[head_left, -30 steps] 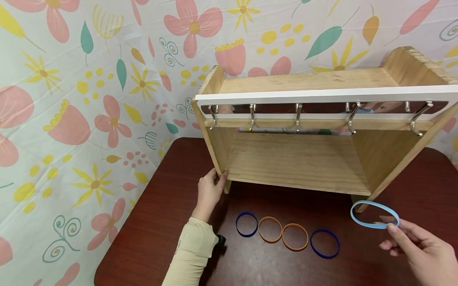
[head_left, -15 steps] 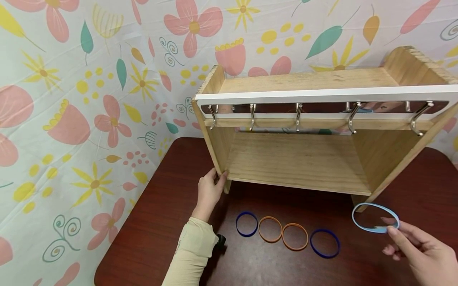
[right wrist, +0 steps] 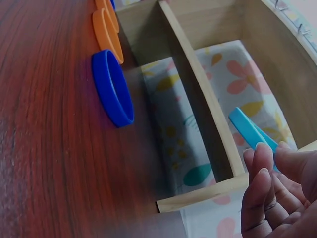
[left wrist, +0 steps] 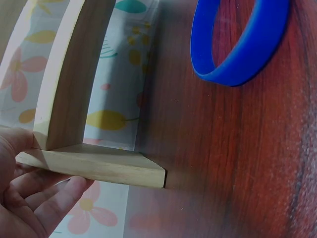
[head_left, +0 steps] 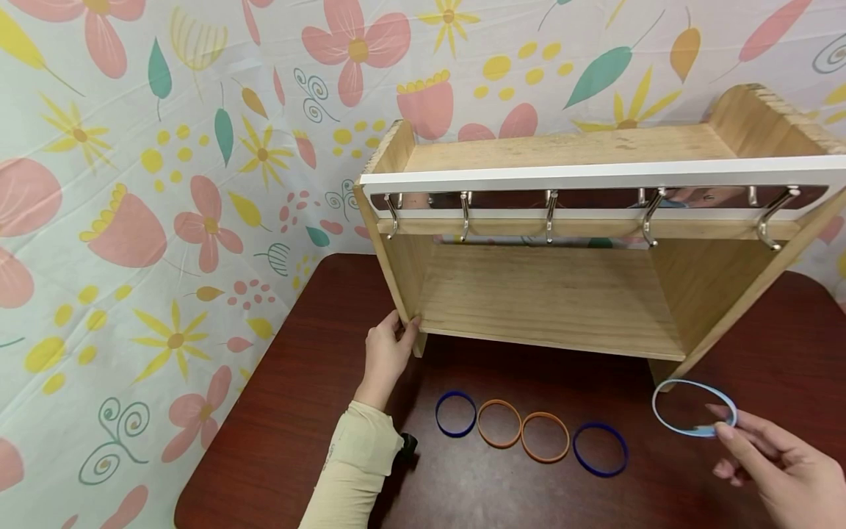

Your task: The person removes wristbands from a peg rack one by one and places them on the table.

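Note:
My right hand (head_left: pixel 786 463) pinches a light blue silicone wristband (head_left: pixel 694 430) between thumb and fingers, in front of the right leg of a wooden shelf (head_left: pixel 548 286). In the right wrist view the light blue band tilts up from the fingertips. With my left hand (head_left: pixel 388 356) I grip the lower front edge of the shelf's left side panel, the thumb on the inner side. On the table lie a dark blue wristband (head_left: pixel 455 414), an orange wristband (head_left: pixel 499 424), another orange wristband (head_left: pixel 545 437) and a second dark blue wristband (head_left: pixel 600 450), in a row.
Across the shelf's upper front runs a rack (head_left: pixel 595 197) with several metal hooks. The dark red table (head_left: pixel 264 426) carries everything. Flowered cloth (head_left: pixel 198 147) hangs behind and to the left. A small black object (head_left: pixel 406 447) sits by the left sleeve.
My right hand has shifted slightly down and right, and the light blue wristband has tilted a little in its fingers. The left hand, shelf and other bands stay in place.

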Demonstrator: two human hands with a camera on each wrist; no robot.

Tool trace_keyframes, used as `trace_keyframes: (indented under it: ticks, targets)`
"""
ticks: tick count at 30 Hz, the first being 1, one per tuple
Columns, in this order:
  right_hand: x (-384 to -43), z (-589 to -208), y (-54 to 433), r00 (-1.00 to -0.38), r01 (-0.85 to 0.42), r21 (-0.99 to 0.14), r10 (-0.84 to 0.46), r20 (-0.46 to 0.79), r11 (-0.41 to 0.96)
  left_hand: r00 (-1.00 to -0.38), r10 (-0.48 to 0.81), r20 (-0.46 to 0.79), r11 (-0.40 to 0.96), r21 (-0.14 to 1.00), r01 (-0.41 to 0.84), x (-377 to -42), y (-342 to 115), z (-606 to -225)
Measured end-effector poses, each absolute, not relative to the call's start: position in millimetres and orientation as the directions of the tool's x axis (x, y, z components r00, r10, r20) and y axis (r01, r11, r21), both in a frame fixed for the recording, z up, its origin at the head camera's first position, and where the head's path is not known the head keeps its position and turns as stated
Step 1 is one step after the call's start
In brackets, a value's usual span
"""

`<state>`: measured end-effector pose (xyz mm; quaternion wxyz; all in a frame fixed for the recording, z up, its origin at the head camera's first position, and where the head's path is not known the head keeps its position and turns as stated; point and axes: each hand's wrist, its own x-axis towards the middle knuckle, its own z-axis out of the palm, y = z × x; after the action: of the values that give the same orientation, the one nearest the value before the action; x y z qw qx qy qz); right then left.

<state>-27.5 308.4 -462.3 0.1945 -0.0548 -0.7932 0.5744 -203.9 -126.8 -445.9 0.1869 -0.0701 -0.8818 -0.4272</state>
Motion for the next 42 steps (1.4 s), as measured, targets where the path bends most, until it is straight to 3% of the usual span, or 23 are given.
trace_keyframes:
  ticks: [4, 10, 16, 23, 30, 37, 42]
  targets:
    - [-25.9, -464.5, 310.0, -0.919, -0.106, -0.924, 0.317, 0.232, 0.368, -0.920, -0.035, 0.390, 0.624, 0.728, 0.285, -203.1, -127.3, -445.8]
    - [-23.5, -470.5, 313.4, -0.922, -0.118, -0.953, 0.325, 0.210, 0.281, -0.921, -0.036, 0.387, 0.627, 0.727, 0.281, -202.9, -127.7, -444.5]
    - [-21.0, -480.0, 319.6, -0.947, -0.078, -0.926, 0.263, 0.185, 0.369, -0.922, -0.038, 0.384, 0.632, 0.725, 0.276, -203.0, -127.9, -444.7]
    - [-18.4, -491.8, 328.3, -0.982, 0.053, -0.901, 0.185, 0.031, 0.431, -0.921, -0.032, 0.389, 0.635, 0.719, 0.282, -202.8, -128.6, -445.2]
    - [-18.2, -497.4, 331.5, -0.970, 0.235, -0.846, 0.168, -0.174, 0.478, -0.923, -0.032, 0.384, 0.634, 0.722, 0.279, -202.8, -129.0, -446.1]
    - [-20.7, -499.8, 332.4, -0.951, 0.284, -0.765, 0.072, -0.300, 0.578, -0.926, -0.035, 0.376, 0.625, 0.731, 0.273, -202.3, -128.9, -446.5]
    - [-20.9, -500.8, 331.2, -0.951, 0.258, -0.728, 0.035, -0.307, 0.635, -0.922, -0.041, 0.385, 0.627, 0.729, 0.277, -202.4, -128.5, -446.2]
